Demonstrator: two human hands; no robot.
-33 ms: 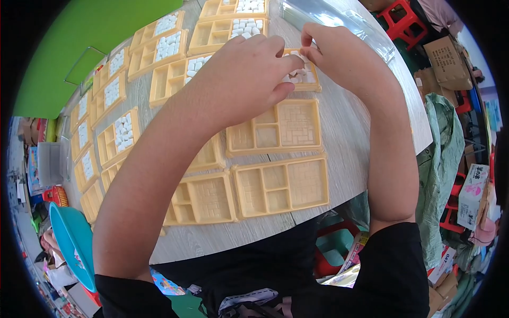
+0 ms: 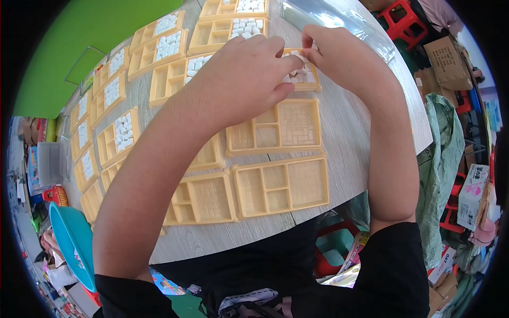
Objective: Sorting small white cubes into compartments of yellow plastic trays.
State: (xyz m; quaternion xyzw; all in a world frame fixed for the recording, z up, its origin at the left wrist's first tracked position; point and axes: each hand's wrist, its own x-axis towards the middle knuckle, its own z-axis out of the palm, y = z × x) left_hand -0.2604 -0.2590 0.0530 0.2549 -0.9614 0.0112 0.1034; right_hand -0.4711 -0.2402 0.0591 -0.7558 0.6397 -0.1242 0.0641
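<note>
My left hand (image 2: 252, 74) reaches over a yellow compartment tray (image 2: 319, 85) with small white marshmallow-like pieces (image 2: 303, 77) in it. Its index finger and thumb are stretched apart over the pieces, and the other fingers curl. At the tray's far right corner is my right hand (image 2: 339, 55), its fingers bent and the thumb tip close to the index finger. Whatever may be between those tips is too small to make out. Below my left hand, toward me, lies a tray with bare compartments (image 2: 299, 124). My left hand and forearm hide part of several trays.
More yellow trays stand in rows on the grey wood-grain table (image 2: 347, 159), many with white pieces in the large compartment. Clear plastic sheeting (image 2: 339, 21) lies at the far edge. A teal basin (image 2: 63, 238) is at left; a green sack (image 2: 440, 153) and cardboard box (image 2: 448, 63) are at right.
My right hand has shifted very slightly toward me. The trays and my left hand look the same.
</note>
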